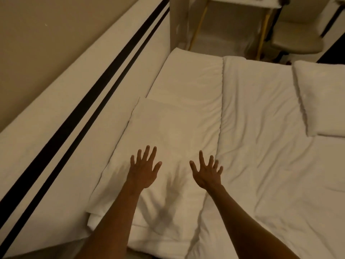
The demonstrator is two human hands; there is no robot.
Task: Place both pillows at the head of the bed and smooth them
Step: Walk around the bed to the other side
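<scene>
Both hands are reaching forward with all fingers spread wide, gripping nothing. The left hand is hovering over or resting on the near pillow; whether its palm is touching the fabric cannot be told, though its shadow is falling on the pillow just beside it. The right hand is spread above the pillow's right edge, close to the line where the duvet begins.

This near pillow is lying flat along the head of the bed, its long left side running beside the headboard, and its case is showing soft wrinkles near the forearms. Beyond it, a 2nd white flat stretch is lying in line with it along the headboard; whether that is a pillow or bare sheet cannot be told. Another pillow is sitting on top of the duvet at the far right, well apart from the hands and partly cut off by the frame edge.

The duvet is covering the rest of the bed, white and creased all over. The headboard is pale and padded, with 2 dark stripes running along it, and a beige wall is rising behind it. Past the far end of the bed, a chair and a small table with thin yellow legs are standing on the floor.
</scene>
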